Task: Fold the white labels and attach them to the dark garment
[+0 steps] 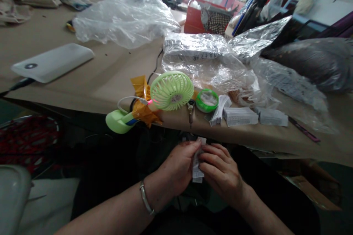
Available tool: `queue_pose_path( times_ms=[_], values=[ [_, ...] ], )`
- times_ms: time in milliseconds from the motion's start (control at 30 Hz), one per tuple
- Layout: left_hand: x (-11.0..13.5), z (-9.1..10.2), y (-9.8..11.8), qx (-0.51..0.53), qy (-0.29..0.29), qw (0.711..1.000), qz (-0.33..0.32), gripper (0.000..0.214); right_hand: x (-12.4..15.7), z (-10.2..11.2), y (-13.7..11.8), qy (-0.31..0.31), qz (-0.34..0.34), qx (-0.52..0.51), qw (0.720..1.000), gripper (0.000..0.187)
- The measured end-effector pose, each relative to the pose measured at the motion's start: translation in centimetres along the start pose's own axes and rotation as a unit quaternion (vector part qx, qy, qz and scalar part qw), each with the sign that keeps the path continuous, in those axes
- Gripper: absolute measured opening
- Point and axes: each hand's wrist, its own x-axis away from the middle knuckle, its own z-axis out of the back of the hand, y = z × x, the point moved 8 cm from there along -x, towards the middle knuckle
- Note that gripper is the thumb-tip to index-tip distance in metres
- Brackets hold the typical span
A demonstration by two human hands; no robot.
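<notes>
Desk (110, 69): spreads behind the fan (172, 90) and to both sides, near edge above my lap, so supplies seem within reach.
Clear plastic bag (124, 18): crumpled behind and left of the fan, perhaps pushed back so its bulk is out of my way.
White device (52, 62): flat, well left of the fan, probably there so its cord can trail off that side.
Fan: leans at the edge with orange tape (141, 110) around its handle, which I take as a guard against slipping.
Hands: nearer me than the fan and slightly right, both gripping printed slips (197, 165); my left hand (179, 165) pinches under its thumb, my right hand (223, 170) curls along the other side, likely to steady them.
Paper bundles (241, 116): right of the fan along the edge, apparently sorted for easy picking.
Green tub (206, 109): just right of the fan, pale contents facing up, presumably for dipping in.
Printed slips: upright between my hands, nearer than the fan, probably pressed together for alignment.
Slender tool (190, 114): beside the fan, tip towards me; exact kind unclear.
</notes>
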Motion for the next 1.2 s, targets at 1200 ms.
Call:
queue_pose_path(
  times_ms=[1200],
  values=[
    [1.4,0.6,-0.9,-0.185,-0.107,0.976,0.051,0.023,1.2,-2.3,6.2,-0.005,-0.340,-0.413,0.845,0.035]
  ],
)
